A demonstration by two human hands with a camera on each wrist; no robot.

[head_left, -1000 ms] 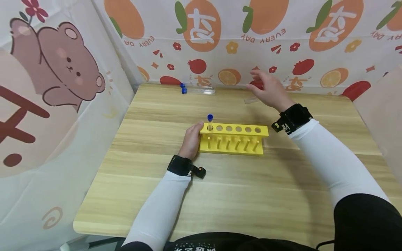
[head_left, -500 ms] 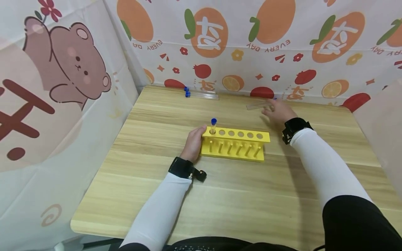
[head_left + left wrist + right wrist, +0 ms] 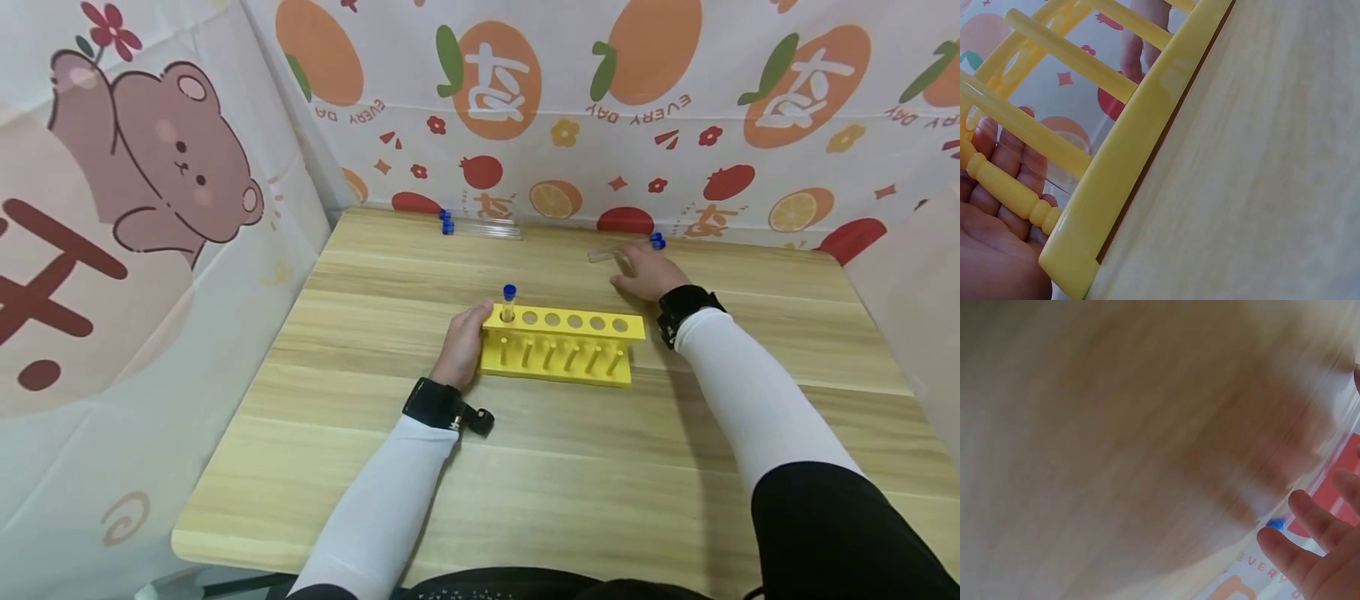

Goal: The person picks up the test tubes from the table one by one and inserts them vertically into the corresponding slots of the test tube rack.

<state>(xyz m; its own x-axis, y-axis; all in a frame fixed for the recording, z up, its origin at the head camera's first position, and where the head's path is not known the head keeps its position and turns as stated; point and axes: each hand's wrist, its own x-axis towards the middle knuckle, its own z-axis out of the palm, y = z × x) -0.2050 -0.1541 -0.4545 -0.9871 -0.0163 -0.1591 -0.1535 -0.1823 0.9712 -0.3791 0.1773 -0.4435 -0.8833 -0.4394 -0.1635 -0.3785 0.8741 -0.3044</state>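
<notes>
Right hand [image 3: 645,273], fingers loosely spread, rests on a capped test tube [image 3: 626,249] lying along the table's [image 3: 570,467] far edge. Left hand [image 3: 461,340], flat-fingered, braces the yellow rack's [image 3: 562,343] left end.

Two blue-capped tubes [image 3: 480,225] lie side by side at the far edge of the wooden surface [image 3: 525,467], against the fruit-printed cloth [image 3: 675,100].

Bench [image 3: 525,483] front half open, wide lane for hands. Yellow rack [image 3: 561,346] blocks mid-bench, one capped tube [image 3: 509,302] sticking up at its left end. Loose tubes [image 3: 480,227] lie at back edge. Curtain walls [image 3: 150,250] close off left and rear.
</notes>
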